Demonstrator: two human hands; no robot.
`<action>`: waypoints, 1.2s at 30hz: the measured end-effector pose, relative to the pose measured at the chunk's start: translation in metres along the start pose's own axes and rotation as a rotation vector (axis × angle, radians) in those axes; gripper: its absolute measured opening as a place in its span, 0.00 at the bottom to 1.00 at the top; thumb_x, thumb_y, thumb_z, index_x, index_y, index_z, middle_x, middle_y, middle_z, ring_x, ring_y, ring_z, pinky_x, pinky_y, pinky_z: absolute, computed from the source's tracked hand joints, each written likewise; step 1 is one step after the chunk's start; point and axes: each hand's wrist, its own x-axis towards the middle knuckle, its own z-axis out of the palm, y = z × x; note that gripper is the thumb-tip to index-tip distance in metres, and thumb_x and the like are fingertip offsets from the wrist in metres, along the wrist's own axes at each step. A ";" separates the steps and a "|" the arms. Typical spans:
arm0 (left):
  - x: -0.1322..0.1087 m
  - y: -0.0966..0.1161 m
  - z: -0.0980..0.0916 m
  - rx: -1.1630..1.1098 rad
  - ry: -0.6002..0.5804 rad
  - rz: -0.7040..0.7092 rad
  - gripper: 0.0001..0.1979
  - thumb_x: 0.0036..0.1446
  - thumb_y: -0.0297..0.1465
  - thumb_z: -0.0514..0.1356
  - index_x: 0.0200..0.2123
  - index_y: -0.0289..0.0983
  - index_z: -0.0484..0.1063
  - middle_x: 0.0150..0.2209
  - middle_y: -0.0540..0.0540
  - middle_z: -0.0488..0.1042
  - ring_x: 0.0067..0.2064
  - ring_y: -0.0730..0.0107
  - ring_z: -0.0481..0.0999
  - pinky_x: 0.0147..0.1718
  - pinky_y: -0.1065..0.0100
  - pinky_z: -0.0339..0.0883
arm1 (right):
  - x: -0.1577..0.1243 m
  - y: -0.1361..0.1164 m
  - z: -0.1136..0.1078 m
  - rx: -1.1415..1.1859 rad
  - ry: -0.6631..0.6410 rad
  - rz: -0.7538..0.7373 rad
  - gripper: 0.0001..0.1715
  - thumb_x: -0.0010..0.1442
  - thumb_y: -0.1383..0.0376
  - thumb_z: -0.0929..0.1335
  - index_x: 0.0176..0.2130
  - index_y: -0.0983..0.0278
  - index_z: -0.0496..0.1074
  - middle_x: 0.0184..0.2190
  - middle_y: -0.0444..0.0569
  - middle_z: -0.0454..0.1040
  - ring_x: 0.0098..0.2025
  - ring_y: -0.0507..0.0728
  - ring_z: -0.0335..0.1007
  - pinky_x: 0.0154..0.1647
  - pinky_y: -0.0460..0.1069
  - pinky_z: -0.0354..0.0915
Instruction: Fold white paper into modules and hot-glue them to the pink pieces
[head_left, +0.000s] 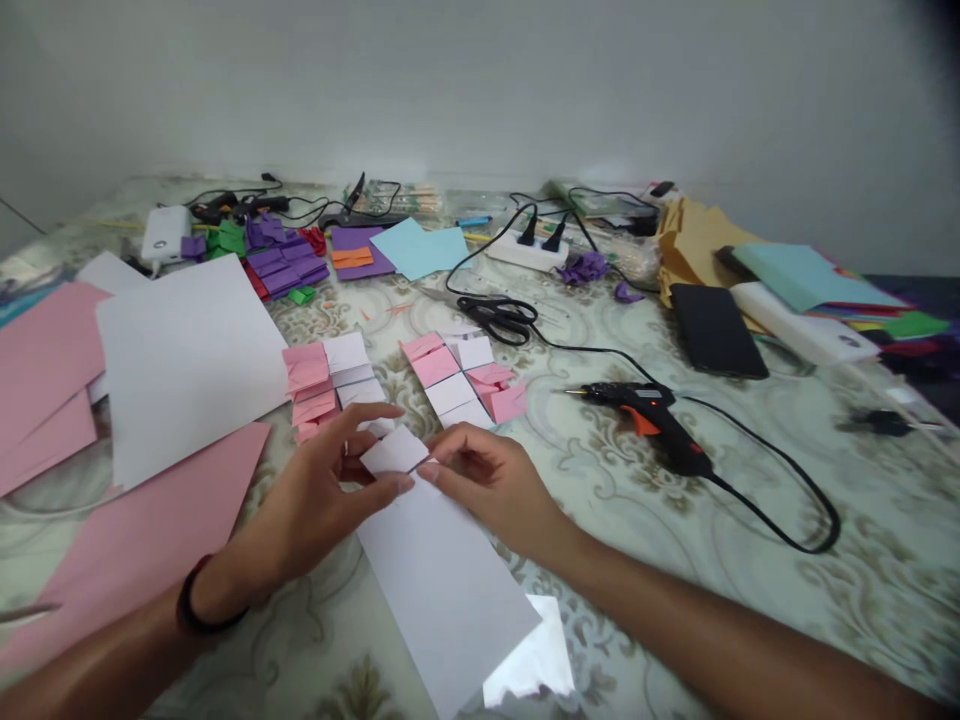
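A long white paper strip (442,575) lies on the table in front of me, its far end folded over. My left hand (330,495) pinches that folded end from the left, thumb and fingers pressed on the fold. From the right, my right hand (487,480) grips the same end with its fingertips together. Just beyond my hands lie two accordion-folded pink and white paper pieces (330,385) (469,378).
A black and orange glue gun (649,415) with its cable lies to the right. Black scissors (499,318), a phone (716,330), a power strip (529,250), white sheets (187,360) and pink sheets (135,545), purple and green folded pieces (281,260) and stacked coloured paper (810,280) surround me.
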 end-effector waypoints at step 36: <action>-0.002 -0.002 -0.002 -0.039 -0.114 -0.059 0.18 0.61 0.45 0.67 0.31 0.34 0.81 0.26 0.47 0.76 0.28 0.72 0.68 0.24 0.72 0.58 | -0.012 -0.008 0.004 -0.086 -0.055 -0.031 0.15 0.64 0.55 0.73 0.34 0.61 0.70 0.28 0.41 0.68 0.29 0.51 0.62 0.28 0.48 0.57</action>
